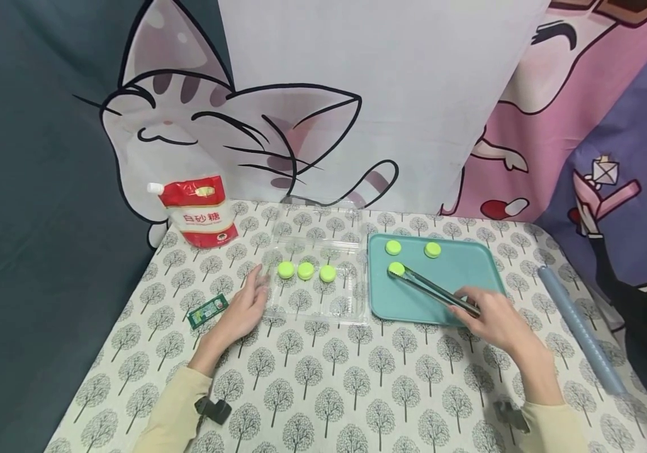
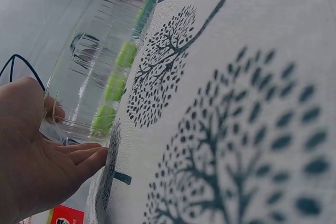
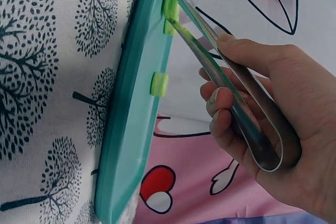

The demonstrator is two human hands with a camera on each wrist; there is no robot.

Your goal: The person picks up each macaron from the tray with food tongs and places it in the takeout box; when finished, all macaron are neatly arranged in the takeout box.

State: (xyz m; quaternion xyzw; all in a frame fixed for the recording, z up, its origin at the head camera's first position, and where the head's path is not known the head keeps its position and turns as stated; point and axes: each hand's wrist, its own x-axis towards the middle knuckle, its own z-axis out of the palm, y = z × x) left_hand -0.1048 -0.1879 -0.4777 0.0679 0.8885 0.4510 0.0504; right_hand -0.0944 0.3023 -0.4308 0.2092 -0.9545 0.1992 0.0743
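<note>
Tongs (image 3: 245, 120) straddle a green disc (image 1: 396, 267) on a tray (image 1: 465, 267).

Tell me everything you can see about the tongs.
The tongs look like shiny metal: two long, slim arms joined by a rounded bend. The right hand grips them near the bent end. They slant down over the tray, arms slightly apart, with their tips on either side of a green disc. Whether they squeeze it is unclear.

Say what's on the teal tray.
Two green discs lie toward the far side of the tray; a third disc is at the tips of the tongs. Whatever the tongs and right hand cover cannot be seen.
</note>
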